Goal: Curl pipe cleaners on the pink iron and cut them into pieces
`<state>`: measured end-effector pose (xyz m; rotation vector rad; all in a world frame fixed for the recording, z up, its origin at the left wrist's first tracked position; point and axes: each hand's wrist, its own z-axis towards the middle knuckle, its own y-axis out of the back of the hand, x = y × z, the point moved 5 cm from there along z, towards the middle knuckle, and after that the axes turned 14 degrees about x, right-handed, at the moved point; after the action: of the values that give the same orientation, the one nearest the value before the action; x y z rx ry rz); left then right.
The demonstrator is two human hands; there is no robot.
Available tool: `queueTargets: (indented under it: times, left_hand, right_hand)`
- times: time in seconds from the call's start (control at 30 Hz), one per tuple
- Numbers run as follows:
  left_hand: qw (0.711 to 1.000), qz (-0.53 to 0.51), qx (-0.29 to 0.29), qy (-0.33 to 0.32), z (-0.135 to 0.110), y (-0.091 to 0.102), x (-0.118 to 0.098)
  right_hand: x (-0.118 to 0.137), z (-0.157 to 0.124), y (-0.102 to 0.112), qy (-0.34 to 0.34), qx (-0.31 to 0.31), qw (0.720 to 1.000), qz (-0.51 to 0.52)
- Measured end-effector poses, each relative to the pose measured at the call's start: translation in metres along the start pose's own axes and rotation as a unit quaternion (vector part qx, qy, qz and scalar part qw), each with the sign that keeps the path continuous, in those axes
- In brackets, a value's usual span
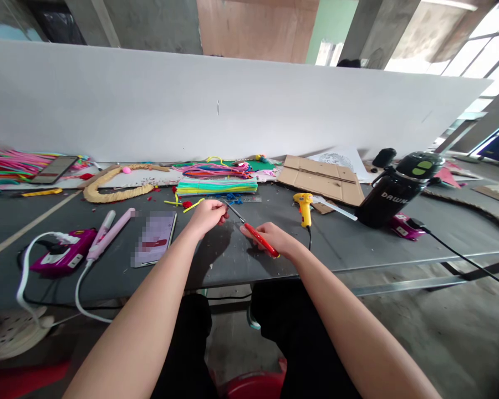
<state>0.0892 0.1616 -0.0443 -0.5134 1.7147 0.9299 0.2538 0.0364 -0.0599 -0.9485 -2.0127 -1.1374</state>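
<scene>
My right hand [270,239] is closed around red-handled scissors [261,239], whose metal blades point up and left toward my other hand. My left hand [210,215] is pinched shut at the blade tips; what lies between its fingertips is too small to make out. A yellow pipe cleaner [193,205] shows right beside that hand. Just beyond the fingers lie small blue pipe cleaner pieces [234,198]. Behind them is a stack of green, yellow and white pipe cleaners [216,185].
A yellow glue gun [303,209] and black bottle [386,191] stand right, near cardboard [320,180]. To the left are a phone [154,238], a pink hair straightener [110,235], a purple power strip [69,252] and a wrapped curved form [103,191]. A white board [233,105] rises behind.
</scene>
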Motion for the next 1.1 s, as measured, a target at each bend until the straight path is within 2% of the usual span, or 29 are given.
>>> queueTargets:
  times: [0.47,0.8,1.1]
  left_hand:
    - [1.000,-0.006,0.000,-0.018,0.0018,-0.0006,-0.0009]
    - [1.000,-0.015,0.001,-0.008,0.0028,-0.0025,-0.0007]
    - [0.999,0.046,-0.004,0.013,0.0014,-0.0022,0.0019]
  right_hand:
    - [-0.0035,0.0021,-0.0005,0.008,-0.001,1.000,-0.006]
    - [0.0041,-0.0036,0.0008,-0.003,-0.018,1.000,-0.022]
    - [0.0046,-0.0009,0.0052,-0.015,0.002,0.999,0.040]
